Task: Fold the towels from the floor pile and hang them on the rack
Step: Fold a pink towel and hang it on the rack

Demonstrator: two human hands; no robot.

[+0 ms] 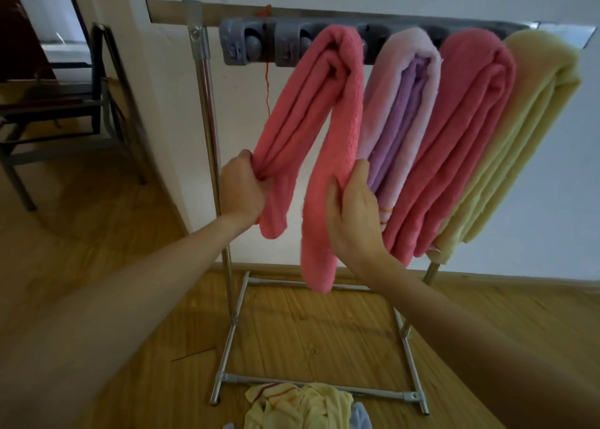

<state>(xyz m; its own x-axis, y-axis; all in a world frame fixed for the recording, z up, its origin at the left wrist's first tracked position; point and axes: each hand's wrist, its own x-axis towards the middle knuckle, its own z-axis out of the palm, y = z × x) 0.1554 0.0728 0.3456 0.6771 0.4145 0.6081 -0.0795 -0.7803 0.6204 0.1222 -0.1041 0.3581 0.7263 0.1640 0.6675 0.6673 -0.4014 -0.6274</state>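
Left hand (242, 191): grip clamped on the back half of the pink towel (319, 142).
Right hand (352, 211): fingers curled round its front half.
Towel: draped over the rack (207, 110).
Floor pile (298, 406): below the rack.

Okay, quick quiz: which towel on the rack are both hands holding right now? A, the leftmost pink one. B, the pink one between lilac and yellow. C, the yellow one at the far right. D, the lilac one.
A: the left hand grips one hanging end and the right hand holds the other end of the leftmost pink towel.
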